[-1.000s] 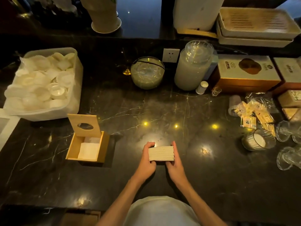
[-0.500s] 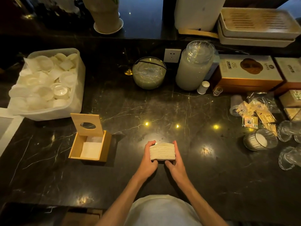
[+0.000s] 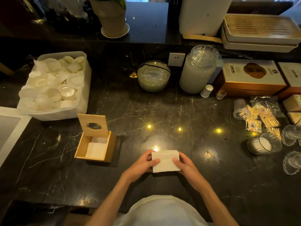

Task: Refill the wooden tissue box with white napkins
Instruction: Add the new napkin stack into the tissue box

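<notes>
I stand at a black marble counter [image 3: 162, 108] veined in white, dimly lit, with small yellow light spots reflected in its polish. Along the back edge sit a round glass bowl [image 3: 153, 76], a tall lidded glass jar [image 3: 198, 70] beside a wall socket [image 3: 176, 59], and printed cartons [image 3: 250, 78] to the right. A white plastic tub [image 3: 55, 85] heaped with small lids or cups fills the far left; glass cups [image 3: 264, 143] and loose sachets [image 3: 259, 119] lie at the right. The wooden tissue box [image 3: 95, 146] stands left of my hands, near but apart, its lid with the oval hole propped upright, a few white napkins lying flat inside. My left hand [image 3: 143, 165] and right hand [image 3: 187, 166] both grip the stack of white napkins [image 3: 165, 161] between them, thumbs pressed on top, fingers curled around the sides. A second ago I held that stack with its layered edge facing me; now its broad white face is turned up toward me, and it sits slightly nearer my body.
</notes>
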